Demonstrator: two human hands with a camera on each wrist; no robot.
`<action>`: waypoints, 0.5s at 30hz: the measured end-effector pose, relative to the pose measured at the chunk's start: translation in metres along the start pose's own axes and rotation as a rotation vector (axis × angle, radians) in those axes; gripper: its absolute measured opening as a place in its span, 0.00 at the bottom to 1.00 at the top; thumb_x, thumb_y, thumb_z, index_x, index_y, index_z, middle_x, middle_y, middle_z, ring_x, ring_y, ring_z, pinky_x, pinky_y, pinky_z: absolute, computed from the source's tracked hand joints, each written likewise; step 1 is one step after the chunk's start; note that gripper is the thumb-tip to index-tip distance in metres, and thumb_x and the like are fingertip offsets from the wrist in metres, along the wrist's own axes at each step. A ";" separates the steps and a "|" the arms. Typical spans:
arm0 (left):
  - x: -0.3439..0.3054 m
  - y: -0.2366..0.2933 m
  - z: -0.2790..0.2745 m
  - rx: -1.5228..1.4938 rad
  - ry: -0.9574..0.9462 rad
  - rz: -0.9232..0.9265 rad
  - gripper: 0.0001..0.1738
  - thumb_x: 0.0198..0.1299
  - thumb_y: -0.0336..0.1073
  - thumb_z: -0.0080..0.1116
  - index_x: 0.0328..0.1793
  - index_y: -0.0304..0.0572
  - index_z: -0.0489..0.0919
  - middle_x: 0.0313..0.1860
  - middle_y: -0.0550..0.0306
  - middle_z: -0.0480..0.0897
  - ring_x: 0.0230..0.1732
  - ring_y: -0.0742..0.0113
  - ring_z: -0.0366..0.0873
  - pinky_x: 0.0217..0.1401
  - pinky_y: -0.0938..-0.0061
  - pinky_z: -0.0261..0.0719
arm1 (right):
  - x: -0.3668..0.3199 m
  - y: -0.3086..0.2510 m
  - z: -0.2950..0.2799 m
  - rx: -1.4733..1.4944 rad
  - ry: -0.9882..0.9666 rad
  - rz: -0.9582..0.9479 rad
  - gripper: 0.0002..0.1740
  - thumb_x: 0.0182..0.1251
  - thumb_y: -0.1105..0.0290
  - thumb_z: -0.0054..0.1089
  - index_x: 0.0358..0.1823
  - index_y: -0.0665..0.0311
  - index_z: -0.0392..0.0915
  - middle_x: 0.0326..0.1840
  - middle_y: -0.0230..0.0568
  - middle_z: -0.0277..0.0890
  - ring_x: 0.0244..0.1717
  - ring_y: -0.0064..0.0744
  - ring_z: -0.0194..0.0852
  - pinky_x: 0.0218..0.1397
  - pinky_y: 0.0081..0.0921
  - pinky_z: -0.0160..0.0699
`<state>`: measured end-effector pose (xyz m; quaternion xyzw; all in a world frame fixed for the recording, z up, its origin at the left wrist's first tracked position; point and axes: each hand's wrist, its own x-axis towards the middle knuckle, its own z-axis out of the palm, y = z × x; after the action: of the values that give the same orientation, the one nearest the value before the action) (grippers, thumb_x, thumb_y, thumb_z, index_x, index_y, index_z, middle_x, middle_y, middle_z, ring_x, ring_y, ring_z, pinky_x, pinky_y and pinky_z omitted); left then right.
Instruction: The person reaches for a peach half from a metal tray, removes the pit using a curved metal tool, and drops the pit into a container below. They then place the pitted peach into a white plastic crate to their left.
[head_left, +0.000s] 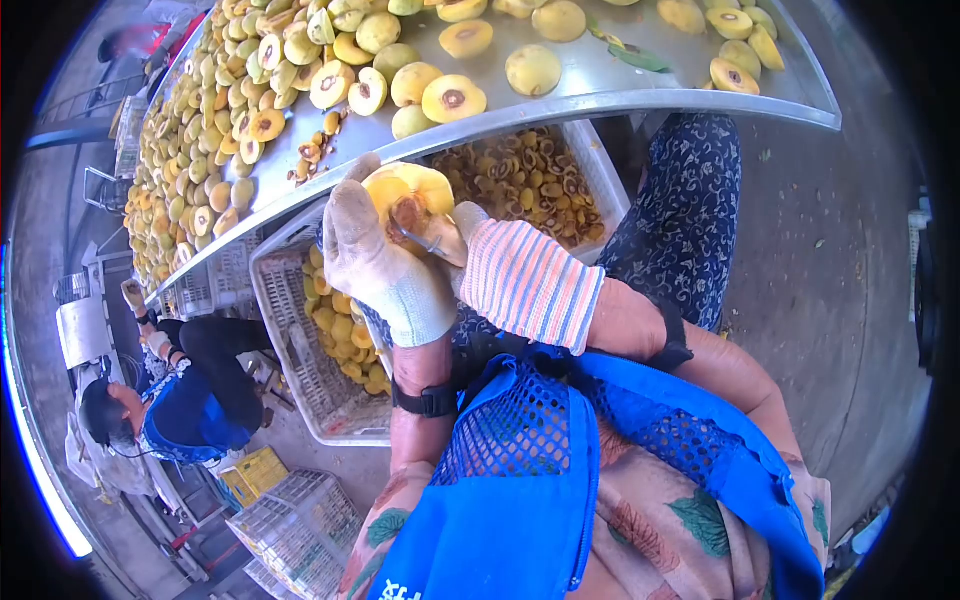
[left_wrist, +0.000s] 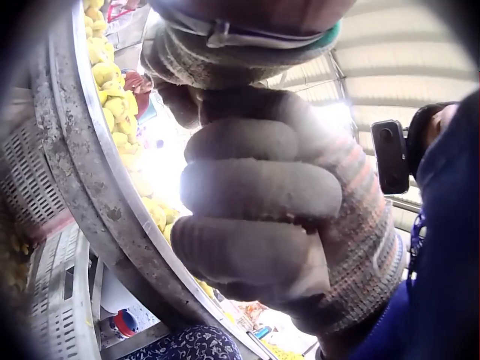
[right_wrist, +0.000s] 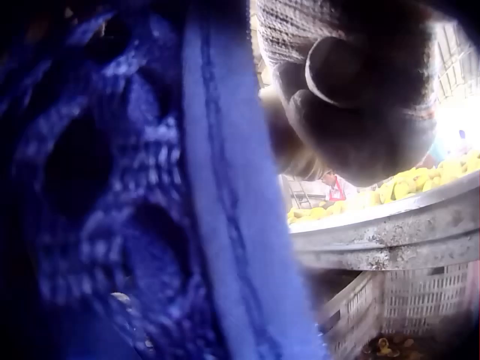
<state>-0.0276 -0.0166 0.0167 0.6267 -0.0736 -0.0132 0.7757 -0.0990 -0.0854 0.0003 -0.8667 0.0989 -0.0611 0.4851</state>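
In the head view, my gloved left hand point(head_left: 378, 255) grips a yellow fruit half point(head_left: 412, 192) with a brown hollow in its cut face. The right hand point(head_left: 530, 280), in a striped-cuff glove, curls round a tool largely hidden by the fingers; its thin metal end point(head_left: 432, 243) is at the hollow. In the left wrist view, the right hand's curled fingers point(left_wrist: 259, 191) lie below the left hand point(left_wrist: 217, 64). A dark gloved hand point(right_wrist: 360, 105) fills the upper part of the right wrist view; what it holds is hidden there.
A metal table point(head_left: 600, 105) bears many fruits. Below it are a crate point(head_left: 605, 165) of brown-yellow scraps and another crate point(head_left: 300, 370) of yellow pieces. Another person point(head_left: 190, 400) sits at the left. Blue mesh cloth point(right_wrist: 120, 225) covers much of the right wrist view.
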 end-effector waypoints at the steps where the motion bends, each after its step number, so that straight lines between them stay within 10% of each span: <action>1: 0.001 -0.002 -0.003 -0.001 -0.015 -0.005 0.30 0.61 0.53 0.54 0.50 0.27 0.74 0.39 0.49 0.79 0.40 0.65 0.77 0.42 0.73 0.77 | -0.001 0.005 0.004 -0.068 0.006 -0.040 0.12 0.59 0.69 0.46 0.31 0.73 0.73 0.22 0.58 0.75 0.26 0.52 0.78 0.29 0.43 0.76; 5: 0.005 -0.012 -0.009 0.038 -0.050 -0.007 0.34 0.61 0.58 0.52 0.51 0.26 0.73 0.39 0.47 0.79 0.37 0.65 0.78 0.41 0.73 0.79 | -0.001 0.027 0.012 -0.365 0.054 -0.447 0.14 0.58 0.67 0.47 0.31 0.74 0.74 0.20 0.59 0.74 0.24 0.53 0.77 0.27 0.43 0.75; 9: 0.006 -0.016 -0.010 0.021 0.001 -0.009 0.28 0.60 0.50 0.56 0.49 0.26 0.75 0.37 0.48 0.80 0.36 0.64 0.78 0.41 0.72 0.79 | 0.001 0.018 0.011 -0.195 0.017 -0.087 0.14 0.60 0.67 0.47 0.28 0.73 0.75 0.20 0.56 0.70 0.20 0.51 0.73 0.22 0.42 0.73; 15: 0.008 -0.018 -0.017 0.059 -0.044 0.056 0.27 0.61 0.48 0.57 0.48 0.25 0.75 0.37 0.47 0.80 0.36 0.64 0.79 0.40 0.71 0.80 | 0.007 0.031 0.016 -0.392 -0.052 -0.670 0.12 0.58 0.69 0.47 0.27 0.71 0.75 0.22 0.53 0.72 0.20 0.47 0.73 0.20 0.39 0.72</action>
<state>-0.0162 -0.0045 -0.0035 0.6466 -0.1084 -0.0031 0.7551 -0.0927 -0.0898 -0.0345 -0.9285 -0.1921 -0.1741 0.2659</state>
